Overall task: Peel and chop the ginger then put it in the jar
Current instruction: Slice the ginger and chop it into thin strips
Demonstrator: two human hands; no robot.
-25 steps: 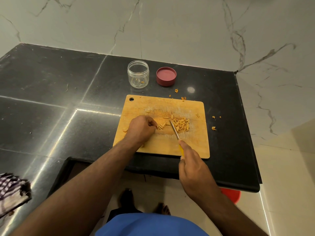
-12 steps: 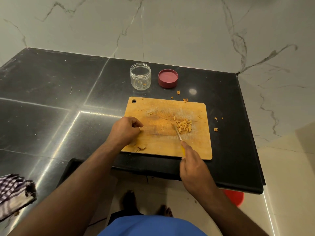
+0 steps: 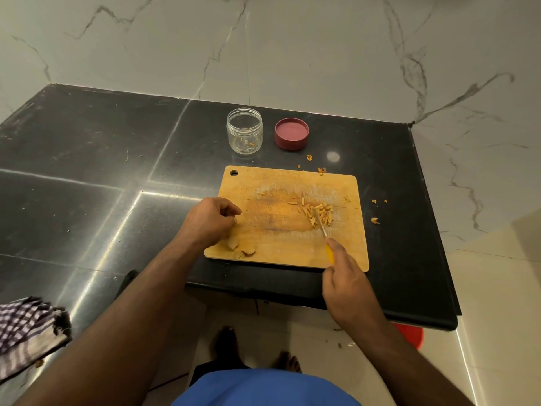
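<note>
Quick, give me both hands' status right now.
Left hand: fingers curled over the cutting board; whether it holds anything cannot be told.
Right hand: grips the knife, blade at the chopped ginger.

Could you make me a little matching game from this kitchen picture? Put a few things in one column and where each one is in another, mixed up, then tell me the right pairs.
Things:
1. jar
2. lid
3. chopped ginger
4. checked cloth

Places:
A. at the counter's near left edge
B. on the cutting board, at the tip of the knife
C. on the counter behind the board, standing open
D. on the counter, just right of the jar

Pairs: 1-C, 2-D, 3-B, 4-A
</note>
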